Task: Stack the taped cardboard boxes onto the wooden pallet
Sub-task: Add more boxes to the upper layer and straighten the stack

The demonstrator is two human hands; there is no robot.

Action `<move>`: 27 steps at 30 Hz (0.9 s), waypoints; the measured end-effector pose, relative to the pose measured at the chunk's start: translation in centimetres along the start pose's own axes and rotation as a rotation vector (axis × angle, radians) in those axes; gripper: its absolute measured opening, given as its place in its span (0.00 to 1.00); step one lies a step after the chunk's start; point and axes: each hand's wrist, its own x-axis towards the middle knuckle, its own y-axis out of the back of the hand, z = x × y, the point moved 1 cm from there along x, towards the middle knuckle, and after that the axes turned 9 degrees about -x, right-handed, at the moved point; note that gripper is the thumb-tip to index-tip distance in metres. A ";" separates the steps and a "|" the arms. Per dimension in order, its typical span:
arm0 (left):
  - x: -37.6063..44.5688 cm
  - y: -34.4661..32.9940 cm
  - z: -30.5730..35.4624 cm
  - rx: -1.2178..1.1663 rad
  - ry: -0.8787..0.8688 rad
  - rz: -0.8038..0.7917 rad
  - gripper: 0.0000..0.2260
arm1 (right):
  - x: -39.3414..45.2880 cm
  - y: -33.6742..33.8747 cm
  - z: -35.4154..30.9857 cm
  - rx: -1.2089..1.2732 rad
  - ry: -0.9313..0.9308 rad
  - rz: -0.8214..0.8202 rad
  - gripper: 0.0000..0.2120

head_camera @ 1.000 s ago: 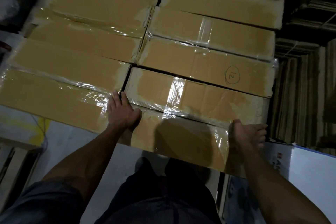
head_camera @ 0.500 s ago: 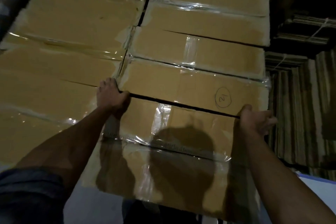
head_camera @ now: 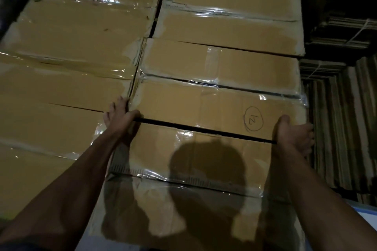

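A taped cardboard box [head_camera: 200,155] fills the lower middle of the head view, its top seam shiny with clear tape. My left hand [head_camera: 120,116] grips its far left corner and my right hand [head_camera: 293,134] grips its far right corner. Just beyond it lies another taped box with a circled "12" [head_camera: 254,118] written on it, a dark gap between the two. More taped boxes [head_camera: 77,47] lie in two columns, left and behind. The wooden pallet is hidden under the boxes.
Bundles of flattened cardboard sheets [head_camera: 342,112] stand on edge to the right, with tied stacks [head_camera: 346,32] above them. A strip of pale floor [head_camera: 365,216] shows at the lower right. Shadows of my head and arms fall on the near box.
Both hands have slid from the box's near edge to its far corners. The near box has come up closer to me, and a dark gap has opened between it and the box marked 12.
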 end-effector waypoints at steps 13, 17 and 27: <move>0.2 1.2 -0.1 -0.120 -0.004 -0.138 0.43 | -4.4 3.0 -1.7 0.065 0.121 -0.013 0.37; 0.3 1.2 -0.3 -0.160 -0.015 -0.137 0.42 | -4.4 2.6 -1.9 0.107 0.060 0.037 0.38; 0.0 0.7 0.1 -0.188 -0.026 -0.024 0.41 | -4.0 1.7 -1.4 0.030 0.136 0.052 0.37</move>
